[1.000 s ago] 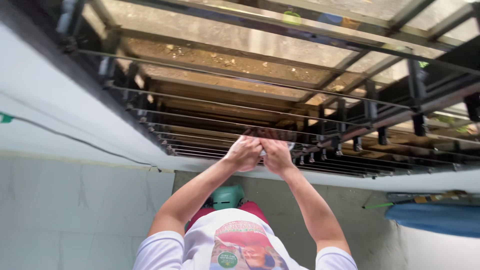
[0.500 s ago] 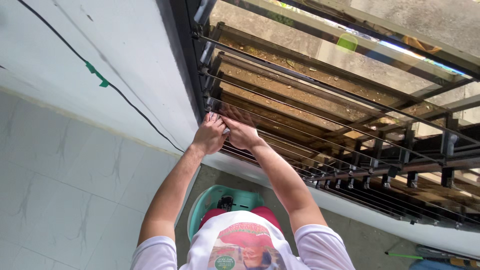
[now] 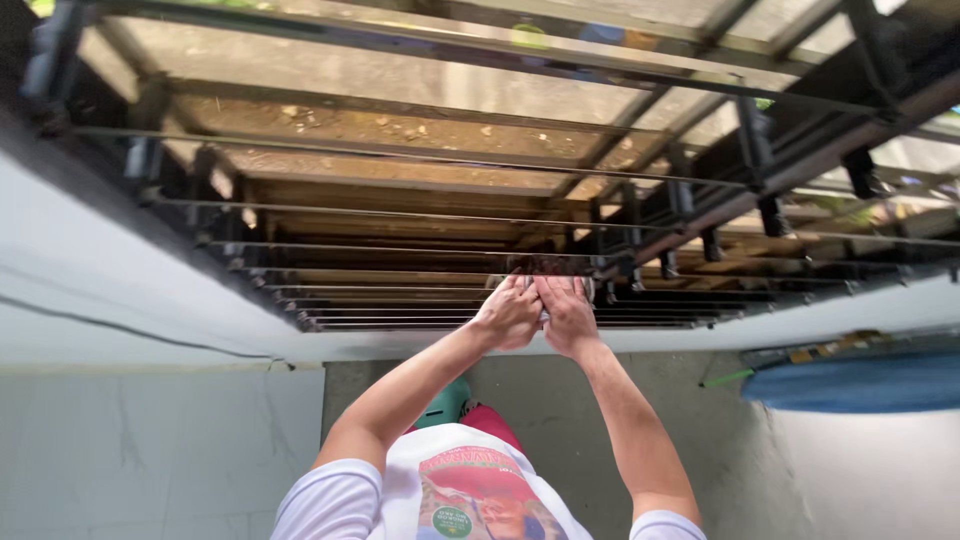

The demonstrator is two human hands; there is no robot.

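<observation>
Metal grille: black bars [image 3: 420, 215] run in parallel rows across a window opening, with thicker dark frame members crossing at the right; both hands are raised to it.
Left hand: the left hand [image 3: 508, 315] is pressed against a lower bar, its fingers [image 3: 515, 292] curled up toward the bar; whether they close around it I cannot tell.
Right hand: the right hand [image 3: 568, 312] sits just beside the left, touching it, fingers [image 3: 558, 290] bent upward at the same bar; the grasp itself is hidden.
Between the hands: a small pale bit [image 3: 545, 314] shows where the palms meet, too small to tell what it is.
Wall: white wall [image 3: 110, 290] lies to the left of the grille, with a thin dark cable [image 3: 130, 330] running along it.
Below: a white printed shirt [image 3: 470, 495] fills the bottom edge; a green stool [image 3: 447, 405] shows under the arms on the grey floor.
Right side: a blue cloth-like thing [image 3: 860, 380] lies near the wall, well apart from the hands.
</observation>
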